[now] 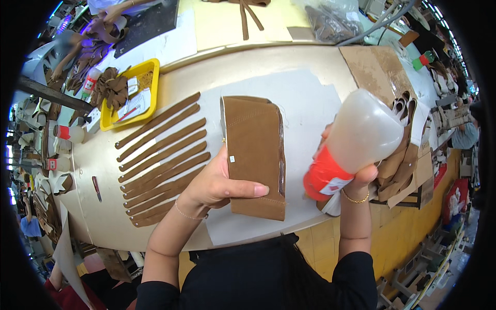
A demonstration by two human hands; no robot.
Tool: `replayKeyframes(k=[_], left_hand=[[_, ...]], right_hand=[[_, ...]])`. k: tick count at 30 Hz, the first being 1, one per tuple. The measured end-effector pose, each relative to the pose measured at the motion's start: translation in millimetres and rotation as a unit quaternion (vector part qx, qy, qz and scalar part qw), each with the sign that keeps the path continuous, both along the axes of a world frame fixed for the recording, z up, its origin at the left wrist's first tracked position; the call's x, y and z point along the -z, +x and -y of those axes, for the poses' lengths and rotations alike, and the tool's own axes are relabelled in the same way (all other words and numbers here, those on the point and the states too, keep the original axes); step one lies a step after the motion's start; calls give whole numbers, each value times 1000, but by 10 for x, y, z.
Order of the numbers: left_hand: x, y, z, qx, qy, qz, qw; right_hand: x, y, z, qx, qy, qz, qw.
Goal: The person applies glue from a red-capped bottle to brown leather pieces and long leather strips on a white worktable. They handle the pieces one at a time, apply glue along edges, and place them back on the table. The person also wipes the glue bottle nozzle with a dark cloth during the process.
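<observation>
My left hand [222, 181] grips a folded brown leather or suede piece [253, 150], thumb across its front near the lower end. Stitching crosses that piece, a small white tag shows on its left side, and its right edge looks dark and shiny. In my right hand [361, 175] is a translucent plastic bottle [367, 129] with a red lower part and a white label, held tilted to the right of the piece; its mouth is hidden. Several narrow brown straps [165, 160] lie in a row on the table left of my left hand.
A yellow tray [156, 98] with brown strips and papers sits at the back left. A small knife [96, 188] lies at the left. On the right, brown pieces [400, 165] rest on cardboard [372, 67]. A clear plastic bag [333, 23] is at the back. Another person's hand [113, 13] shows far left.
</observation>
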State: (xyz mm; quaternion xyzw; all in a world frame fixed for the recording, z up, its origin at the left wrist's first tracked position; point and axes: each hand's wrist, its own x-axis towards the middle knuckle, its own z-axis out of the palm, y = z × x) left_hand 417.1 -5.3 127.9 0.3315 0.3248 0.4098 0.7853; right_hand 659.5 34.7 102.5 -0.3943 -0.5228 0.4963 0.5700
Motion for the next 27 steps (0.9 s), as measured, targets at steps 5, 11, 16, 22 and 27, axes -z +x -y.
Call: replayKeyframes(k=[5,11,16,22,27], left_hand=[[-308,-59,-299,-43,-50,45,997],[-723,-327,-1309,-69,31,7,997],[-1228,-792,-2451,-134,144,-75,978],[-1577,-1181,-2934,-256,348,-111,895],[-293,-752,-2813,-324,286,-44,901]], right_hand=[[49,351,-282,-31,-74,-203,976],[346,648,-581,56,-163,-302,938],[534,638,-651,78,-166,-325,928],[683,702,-685,79,-170,-342,921],[763,786,-686,100,-183,-353,912]])
